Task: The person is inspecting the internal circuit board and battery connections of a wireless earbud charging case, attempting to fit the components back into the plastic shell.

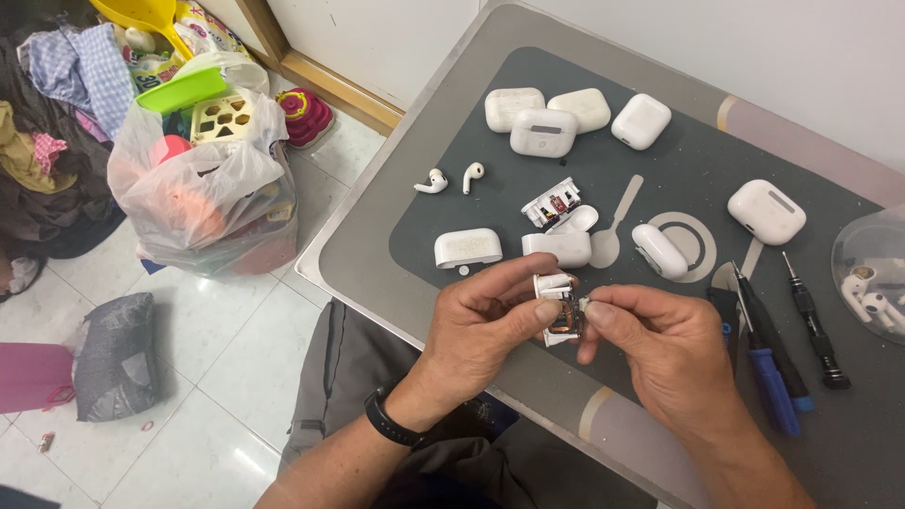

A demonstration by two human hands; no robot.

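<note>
Both hands (584, 330) gripping opened earbud case (561, 316)

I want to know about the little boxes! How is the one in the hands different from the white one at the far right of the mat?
The piece in the hands is opened up, showing a copper coil and inner parts; the case at the far right is closed, smooth and whole. The first is pinched by the left hand and right hand; the second lies alone on the dark mat. Both have white plastic.

1. Three earbud cases (556, 118) are sitting at the mat's (698, 170) far end.
2. Two earbuds (451, 178) are lying left of the opened case (562, 231).
3. Screwdrivers (787, 349) are lying right of the right hand (665, 353).
</note>
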